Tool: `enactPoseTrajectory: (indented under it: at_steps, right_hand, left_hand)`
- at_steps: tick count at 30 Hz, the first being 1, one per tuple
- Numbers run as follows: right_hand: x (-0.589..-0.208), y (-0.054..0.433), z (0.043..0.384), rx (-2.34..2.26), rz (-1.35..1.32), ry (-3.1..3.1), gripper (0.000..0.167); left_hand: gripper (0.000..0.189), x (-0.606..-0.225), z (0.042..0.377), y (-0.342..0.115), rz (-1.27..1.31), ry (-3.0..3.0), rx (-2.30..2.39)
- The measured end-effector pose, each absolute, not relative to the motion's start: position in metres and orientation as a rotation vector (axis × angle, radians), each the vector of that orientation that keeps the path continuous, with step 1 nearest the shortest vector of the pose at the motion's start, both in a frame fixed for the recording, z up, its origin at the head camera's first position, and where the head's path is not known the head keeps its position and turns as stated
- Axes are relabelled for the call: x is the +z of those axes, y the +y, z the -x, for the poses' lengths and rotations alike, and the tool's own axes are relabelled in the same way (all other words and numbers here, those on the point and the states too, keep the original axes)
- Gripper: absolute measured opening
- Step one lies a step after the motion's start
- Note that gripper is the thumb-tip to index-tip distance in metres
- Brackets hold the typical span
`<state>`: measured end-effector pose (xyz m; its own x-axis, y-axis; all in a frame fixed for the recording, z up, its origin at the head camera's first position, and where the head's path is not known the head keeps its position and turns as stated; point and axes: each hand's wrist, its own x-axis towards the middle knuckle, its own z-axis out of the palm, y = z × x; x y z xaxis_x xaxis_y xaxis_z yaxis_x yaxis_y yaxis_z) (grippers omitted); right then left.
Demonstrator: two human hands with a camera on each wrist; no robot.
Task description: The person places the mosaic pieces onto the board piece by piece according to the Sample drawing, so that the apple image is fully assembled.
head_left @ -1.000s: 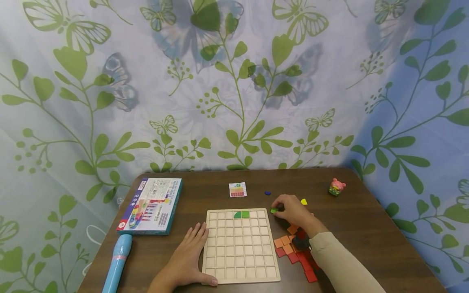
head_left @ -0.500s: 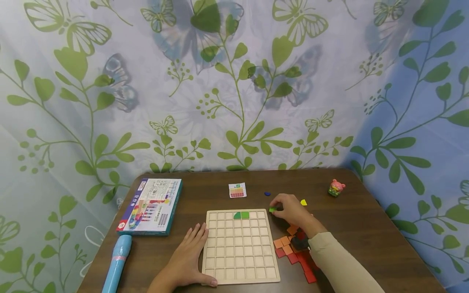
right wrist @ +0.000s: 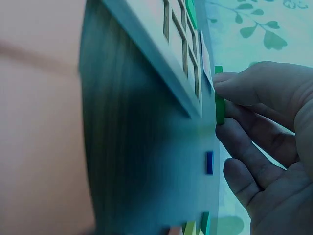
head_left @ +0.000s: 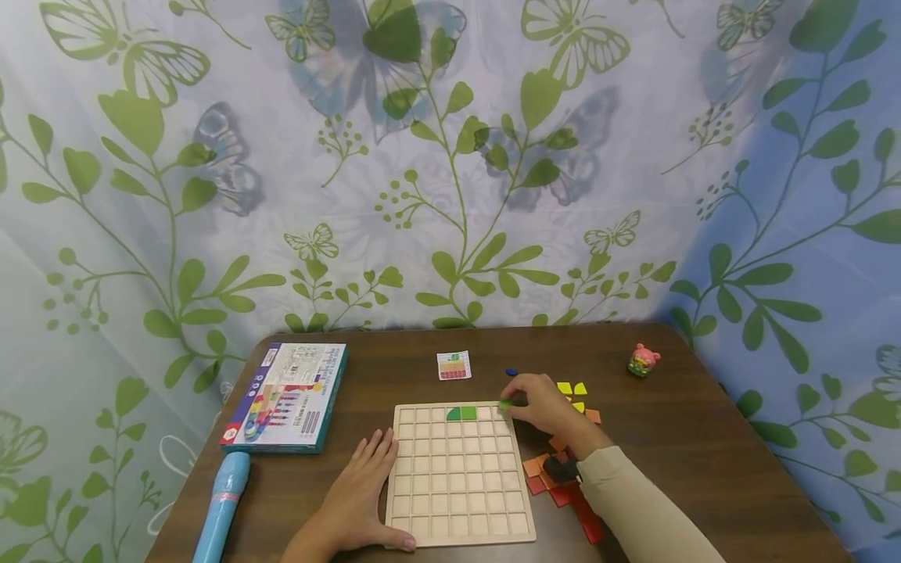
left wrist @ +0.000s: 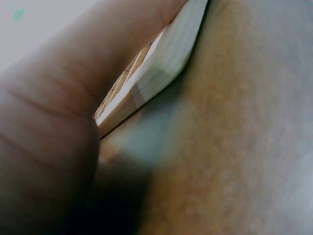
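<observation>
While the left hand point(head_left: 355, 496) lies spread along the left edge of a board point(head_left: 464, 539) at lower center of the frame, its fingers extended and clasping nothing, the right hand point(head_left: 545, 408) pinches a green piece point(head_left: 504, 405) between thumb and fingertips at the board's upper right corner. Whether piece and board touch cannot be told. The right-wrist view shows the piece edge-on at right, well apart from a blue piece point(right wrist: 210, 162) below it. At the board's lower left corner, the left thumb reaches the rim; the left-wrist view is blurred.

Side by side in the board's top row sit a dark green piece point(head_left: 454, 414) and, to its right, a green square point(head_left: 468, 413). Red pieces point(head_left: 584, 510) and orange pieces point(head_left: 532, 467) lie clustered right of the board, near a beige sleeve point(head_left: 633, 500), with yellow pieces point(head_left: 565, 388) just right of the right hand. A printed card point(head_left: 454, 365) rests above the board on the brown table point(head_left: 380, 375). A box point(head_left: 285, 395) occupies the left, a microphone point(head_left: 221, 500) lies just below it, and a pink-topped toy point(head_left: 642, 360) stands at right. A leaf-and-butterfly curtain point(head_left: 422, 195) fills the upper frame.
</observation>
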<state>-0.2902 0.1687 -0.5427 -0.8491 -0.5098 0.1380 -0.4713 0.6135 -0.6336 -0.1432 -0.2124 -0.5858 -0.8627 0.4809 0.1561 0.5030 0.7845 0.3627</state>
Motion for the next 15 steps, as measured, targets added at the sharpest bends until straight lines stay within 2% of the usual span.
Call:
enactPoseTrajectory:
  at_steps: [15]
  right_hand:
    - [-0.544,0.121,0.275,-1.118,1.023,2.668,0.019]
  left_hand:
    - [0.148,-0.583,0.144,-0.215,0.805,-2.946,-0.591]
